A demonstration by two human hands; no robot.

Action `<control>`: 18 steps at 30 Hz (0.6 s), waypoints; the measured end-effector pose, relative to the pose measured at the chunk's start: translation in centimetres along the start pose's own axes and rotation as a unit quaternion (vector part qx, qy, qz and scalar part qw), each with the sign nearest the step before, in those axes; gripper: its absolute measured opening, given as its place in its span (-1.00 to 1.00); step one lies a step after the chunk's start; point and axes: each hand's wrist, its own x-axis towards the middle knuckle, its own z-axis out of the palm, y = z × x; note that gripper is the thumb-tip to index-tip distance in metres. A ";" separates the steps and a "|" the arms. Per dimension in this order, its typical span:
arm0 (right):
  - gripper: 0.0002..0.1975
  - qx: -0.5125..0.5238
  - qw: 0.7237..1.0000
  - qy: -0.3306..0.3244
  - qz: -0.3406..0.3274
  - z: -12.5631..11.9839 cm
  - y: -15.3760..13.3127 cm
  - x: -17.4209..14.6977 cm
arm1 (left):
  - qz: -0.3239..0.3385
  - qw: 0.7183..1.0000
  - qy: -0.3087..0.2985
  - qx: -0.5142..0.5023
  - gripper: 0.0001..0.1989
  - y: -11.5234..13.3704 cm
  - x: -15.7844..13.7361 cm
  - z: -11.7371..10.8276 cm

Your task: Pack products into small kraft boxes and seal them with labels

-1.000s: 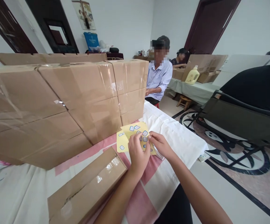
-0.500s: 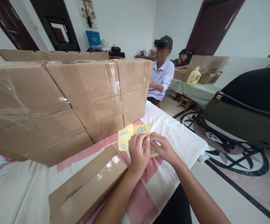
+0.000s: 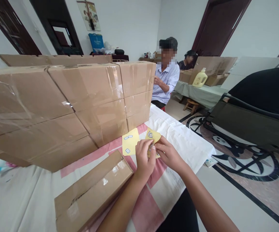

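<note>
My left hand point(image 3: 145, 161) and my right hand point(image 3: 172, 156) meet over the table, fingers closed in pinches close together. Between them is a yellow sheet point(image 3: 155, 135) printed with small pale shapes outlined in blue. The sheet is bent and its upper part tilts up; my fingers cover much of the rest. Left of my hands a second yellow sheet point(image 3: 131, 145), with similar outlined shapes, lies flat on the tablecloth. A taped cardboard box point(image 3: 96, 190) stands beside my left forearm.
Stacked cardboard boxes point(image 3: 100, 87) form a wall at the left and front. Pink and white cloth point(image 3: 145, 206) covers the table. A person in a light shirt point(image 3: 167, 79) sits past its far end. At the right are a dark folding chair point(image 3: 245, 125) and another person's back.
The held yellow sheet, flatter before, is now bent and curled up between my fingers, and a gap shows between it and the other sheet. My hands have shifted slightly right.
</note>
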 end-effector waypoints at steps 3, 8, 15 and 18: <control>-0.73 0.008 1.000 0.005 -0.010 0.2 0.0 -0.1 | -0.002 1.000 0.002 -0.020 -0.76 -0.3 -0.3 0.1; -0.72 0.018 1.000 -0.001 -0.006 0.2 -0.1 -0.4 | -0.046 0.995 0.008 -0.084 -0.72 -0.5 -0.6 0.5; -0.76 0.023 0.999 0.002 0.026 0.2 0.0 -1.1 | -0.124 0.982 0.068 -0.125 -0.77 -1.0 -1.2 1.4; -0.76 0.067 0.993 0.025 0.099 0.5 0.3 -1.3 | -0.160 0.971 0.103 -0.147 -0.74 -0.9 -1.3 1.5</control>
